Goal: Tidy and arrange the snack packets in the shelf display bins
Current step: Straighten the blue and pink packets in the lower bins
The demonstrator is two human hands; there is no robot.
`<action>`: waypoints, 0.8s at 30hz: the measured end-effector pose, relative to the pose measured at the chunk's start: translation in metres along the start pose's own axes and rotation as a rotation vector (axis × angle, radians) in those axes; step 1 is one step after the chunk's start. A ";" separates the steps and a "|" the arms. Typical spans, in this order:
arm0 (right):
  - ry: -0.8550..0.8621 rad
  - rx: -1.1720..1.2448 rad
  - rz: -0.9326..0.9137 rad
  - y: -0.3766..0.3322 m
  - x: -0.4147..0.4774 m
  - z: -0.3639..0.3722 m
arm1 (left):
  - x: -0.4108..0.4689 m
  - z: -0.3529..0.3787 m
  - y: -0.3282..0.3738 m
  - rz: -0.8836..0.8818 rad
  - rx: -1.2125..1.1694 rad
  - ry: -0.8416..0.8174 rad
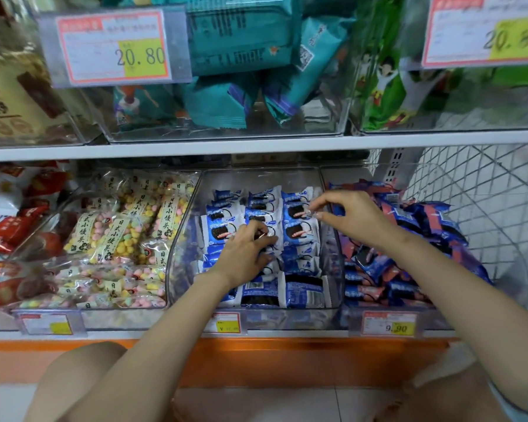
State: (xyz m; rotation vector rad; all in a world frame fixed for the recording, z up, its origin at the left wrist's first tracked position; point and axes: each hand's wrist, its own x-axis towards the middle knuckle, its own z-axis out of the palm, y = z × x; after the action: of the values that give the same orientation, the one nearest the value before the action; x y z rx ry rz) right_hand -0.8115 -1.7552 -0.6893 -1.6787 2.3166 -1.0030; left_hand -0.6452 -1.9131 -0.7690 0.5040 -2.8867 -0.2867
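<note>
Both bare forearms reach forward. The left hand lies palm down, fingers curled; the right hand is raised higher, fingertips pinched together.

Middle bin open-topped, reachable from front; upper shelf edge overhangs. Packed cookie packets fill it; rear gap possibly free.

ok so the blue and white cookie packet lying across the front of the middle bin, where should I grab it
Pinch the blue and white cookie packet by its crimped right end seal, coming from above with the right hand. It lies flat against the clear bin front wall, so only the top is open.
</note>
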 end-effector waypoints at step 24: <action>-0.062 -0.023 -0.034 0.003 -0.014 0.001 | -0.024 -0.023 0.037 -0.056 -0.688 -0.216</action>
State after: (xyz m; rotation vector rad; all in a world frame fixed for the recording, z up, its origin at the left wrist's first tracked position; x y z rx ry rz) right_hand -0.8081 -1.7431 -0.6960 -1.7372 2.2773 -0.9198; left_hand -0.6298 -1.8740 -0.7426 0.4363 -2.7080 -1.3445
